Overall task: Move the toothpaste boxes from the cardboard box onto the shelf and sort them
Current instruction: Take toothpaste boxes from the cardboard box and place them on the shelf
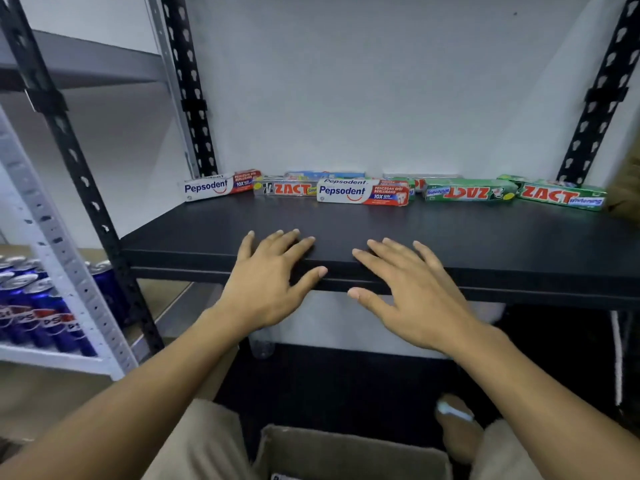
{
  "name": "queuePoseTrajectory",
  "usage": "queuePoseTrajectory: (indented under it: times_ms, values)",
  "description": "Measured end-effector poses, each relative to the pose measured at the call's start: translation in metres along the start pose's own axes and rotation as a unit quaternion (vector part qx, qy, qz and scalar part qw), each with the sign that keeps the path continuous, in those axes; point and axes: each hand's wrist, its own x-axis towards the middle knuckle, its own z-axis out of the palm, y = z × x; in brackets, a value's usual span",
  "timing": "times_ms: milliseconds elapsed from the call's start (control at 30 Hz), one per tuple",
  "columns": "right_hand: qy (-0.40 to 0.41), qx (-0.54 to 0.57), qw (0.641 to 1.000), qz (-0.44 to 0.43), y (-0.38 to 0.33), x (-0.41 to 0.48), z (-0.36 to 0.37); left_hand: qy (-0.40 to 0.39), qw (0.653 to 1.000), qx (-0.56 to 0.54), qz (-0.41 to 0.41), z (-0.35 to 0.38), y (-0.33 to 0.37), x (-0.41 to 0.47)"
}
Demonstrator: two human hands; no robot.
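Observation:
Several toothpaste boxes lie in a loose row at the back of the black shelf (485, 237). From the left: a white Pepsodent box (221, 185), a grey Zact box (285, 189), a second Pepsodent box (362, 192), an upside-down green Zact box (465, 192) and another green Zact box (561, 197). More boxes lie partly hidden behind them. My left hand (273, 282) and my right hand (412, 292) rest flat with spread fingers on the shelf's front edge, holding nothing. The open cardboard box (346, 455) sits below, between my knees.
Black perforated uprights (79, 161) frame the shelf. To the left stands a white rack (52, 237) with blue Pepsi cans (38, 306). A brown object (627, 188) shows at the right edge. My foot (453, 424) is on the floor under the shelf.

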Motion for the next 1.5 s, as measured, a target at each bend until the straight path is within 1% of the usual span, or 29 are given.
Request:
queuePoseTrajectory:
  times_ms: [67, 167, 200, 267, 367, 467, 533, 633, 700, 767, 867, 967, 1033, 1133, 1233, 1400, 1500]
  values:
    - [0.042, -0.032, 0.998, -0.021, -0.006, -0.019, 0.015, 0.031, 0.999, 0.027, 0.018, 0.008, -0.002, -0.024]
    - [0.078, -0.012, 0.995, -0.053, -0.012, -0.045, 0.044, 0.057, 0.998, 0.015, 0.034, 0.023, 0.001, -0.056]
    - [0.075, 0.005, 0.995, -0.060, -0.013, -0.054, 0.056, 0.058, 0.998, 0.006, 0.038, 0.030, 0.003, -0.066]
    - [0.040, 0.028, 0.997, -0.064, -0.015, -0.071, 0.086, 0.037, 0.998, -0.005, 0.046, 0.049, 0.008, -0.087]
    - [-0.058, 0.051, 0.996, -0.050, -0.010, -0.095, 0.140, -0.041, 0.998, -0.004, 0.047, 0.089, 0.013, -0.116]
    - [-0.176, 0.068, 0.981, -0.033, -0.002, -0.121, 0.195, -0.133, 0.990, -0.018, 0.046, 0.136, 0.014, -0.146]
    - [-0.257, 0.078, 0.963, -0.014, 0.006, -0.141, 0.229, -0.209, 0.977, -0.035, 0.038, 0.168, 0.012, -0.166]
    - [-0.356, 0.116, 0.927, 0.029, 0.017, -0.169, 0.267, -0.340, 0.939, -0.048, 0.009, 0.213, 0.008, -0.200]
    - [-0.400, 0.138, 0.903, 0.072, 0.023, -0.188, 0.291, -0.399, 0.915, -0.050, -0.014, 0.234, 0.008, -0.220]
    - [-0.427, 0.148, 0.885, 0.111, 0.027, -0.208, 0.313, -0.447, 0.892, -0.052, -0.035, 0.253, 0.009, -0.239]
    - [-0.465, 0.168, 0.857, 0.146, 0.027, -0.235, 0.341, -0.480, 0.873, -0.084, -0.024, 0.283, 0.009, -0.269]
    - [-0.481, 0.188, 0.835, 0.190, 0.021, -0.251, 0.361, -0.505, 0.854, -0.122, -0.031, 0.306, 0.012, -0.295]
    - [-0.483, 0.208, 0.824, 0.210, 0.015, -0.254, 0.372, -0.518, 0.841, -0.143, -0.058, 0.320, 0.017, -0.308]
    - [-0.474, 0.228, 0.817, 0.237, 0.005, -0.255, 0.392, -0.536, 0.818, -0.177, -0.110, 0.341, 0.027, -0.320]
    - [-0.454, 0.221, 0.820, 0.270, -0.003, -0.256, 0.407, -0.547, 0.800, -0.203, -0.138, 0.354, 0.037, -0.324]
    - [-0.416, 0.160, 0.842, 0.306, -0.007, -0.259, 0.424, -0.569, 0.786, -0.210, -0.124, 0.374, 0.041, -0.330]
    - [-0.397, 0.136, 0.850, 0.320, -0.009, -0.258, 0.431, -0.570, 0.781, -0.212, -0.141, 0.382, 0.040, -0.335]
